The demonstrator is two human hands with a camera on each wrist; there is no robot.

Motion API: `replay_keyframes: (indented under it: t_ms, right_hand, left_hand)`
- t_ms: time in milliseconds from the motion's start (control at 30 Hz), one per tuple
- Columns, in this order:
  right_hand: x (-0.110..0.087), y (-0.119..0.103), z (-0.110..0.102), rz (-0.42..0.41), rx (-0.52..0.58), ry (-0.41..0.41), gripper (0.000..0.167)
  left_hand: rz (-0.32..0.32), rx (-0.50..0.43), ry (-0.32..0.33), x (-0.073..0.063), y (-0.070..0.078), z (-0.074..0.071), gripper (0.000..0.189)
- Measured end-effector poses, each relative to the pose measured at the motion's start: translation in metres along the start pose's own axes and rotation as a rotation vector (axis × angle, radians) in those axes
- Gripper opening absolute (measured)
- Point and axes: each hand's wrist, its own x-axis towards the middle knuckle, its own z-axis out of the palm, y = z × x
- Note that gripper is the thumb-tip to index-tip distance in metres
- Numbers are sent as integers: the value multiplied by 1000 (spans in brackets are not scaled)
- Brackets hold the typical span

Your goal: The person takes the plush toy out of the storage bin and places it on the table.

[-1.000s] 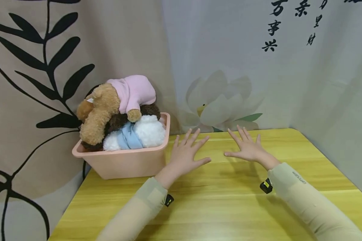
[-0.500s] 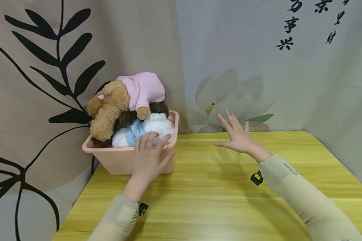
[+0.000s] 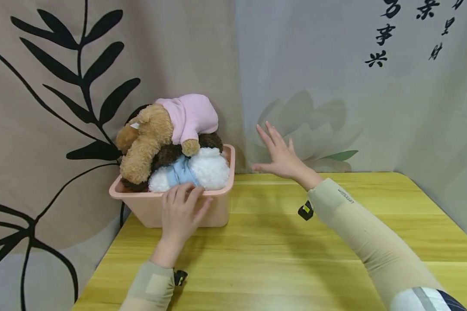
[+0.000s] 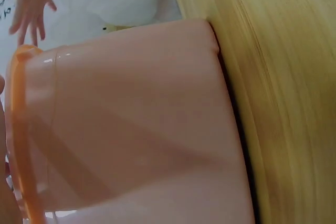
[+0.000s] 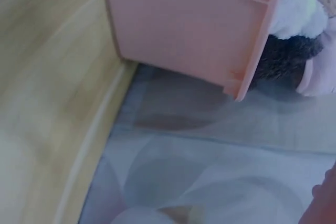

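Observation:
A pink plastic bin stands at the table's back left, heaped with plush toys. On top, a tan plush toy in a pink top droops over the left side. Below it lies a white plush toy with a blue garment, with dark brown plush between them. My left hand is at the bin's front, its fingertips right at the rim and its thumb apart. My right hand hovers right of the bin, fingers spread, holding nothing.
The bin rests on a yellow wood-grain table. Close behind hangs a curtain printed with leaves, a lotus and characters. The table's left edge runs near the bin.
My left hand has moved left from over the table to the bin's front rim. My right hand has shifted left and up, nearer the bin. The head view has turned slightly left.

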Motion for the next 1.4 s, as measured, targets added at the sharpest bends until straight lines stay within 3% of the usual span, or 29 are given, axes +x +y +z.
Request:
replay_keyframes:
  t_ms: [233, 467, 700, 933, 1200, 1400]
  right_hand:
    - [43, -26, -2, -84, 80, 47, 111]
    - [86, -50, 2, -123, 315, 66, 105]
    - [121, -72, 13, -172, 340, 80, 105]
    - [145, -80, 20, -120, 339, 23, 104]
    - [161, -78, 23, -100, 381, 1, 116]
    - [167, -77, 21, -102, 355, 54, 104]
  left_hand:
    - [-60, -21, 11, -6, -4, -1, 29]
    - [-93, -60, 29, -7, 1, 4, 22]
    - [-107, -66, 32, -8, 3, 4, 23]
    - [-110, -76, 42, -11, 2, 5, 23]
    - [-117, -84, 46, -9, 3, 4, 24]
    - [-110, -80, 43, -8, 4, 2, 25]
